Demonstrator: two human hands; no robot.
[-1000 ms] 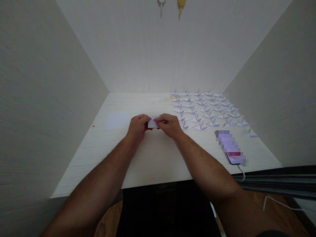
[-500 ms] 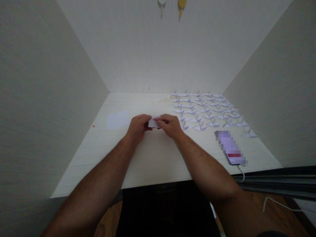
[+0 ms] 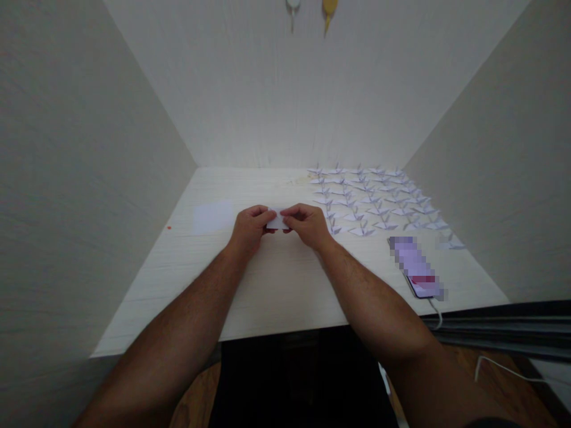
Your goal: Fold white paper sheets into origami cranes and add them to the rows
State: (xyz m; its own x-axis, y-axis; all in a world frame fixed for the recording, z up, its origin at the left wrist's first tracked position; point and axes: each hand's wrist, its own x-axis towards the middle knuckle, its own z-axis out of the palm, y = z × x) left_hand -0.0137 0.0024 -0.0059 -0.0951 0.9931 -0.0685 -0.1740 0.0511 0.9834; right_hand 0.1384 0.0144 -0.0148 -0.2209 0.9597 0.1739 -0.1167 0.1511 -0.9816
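Between my two hands is a small folded piece of white paper [image 3: 278, 222], held above the middle of the table. My left hand [image 3: 250, 229] grips its left side, with the thumb lying on the paper's face. On the right side, my right hand [image 3: 308, 224] pinches the paper between thumb and fingers. The fingers behind the paper are mostly hidden. Flat on the table to the left of my left hand lies a white paper sheet [image 3: 213, 216]. Rows of folded paper cranes [image 3: 354, 215] stand to the right of my right hand.
A phone [image 3: 413, 266], its screen blurred out, lies at the right with a white cable [image 3: 437, 312] running off the front edge. The white table [image 3: 276, 297] is walled in on three sides. A tiny orange bit [image 3: 169, 227] lies near the left edge. Two hooks [image 3: 329, 8] hang on the back wall.
My fingers have shifted slightly on the folded paper, and the thumbs rest a little differently on it. The sheet, cranes and phone have stayed put.
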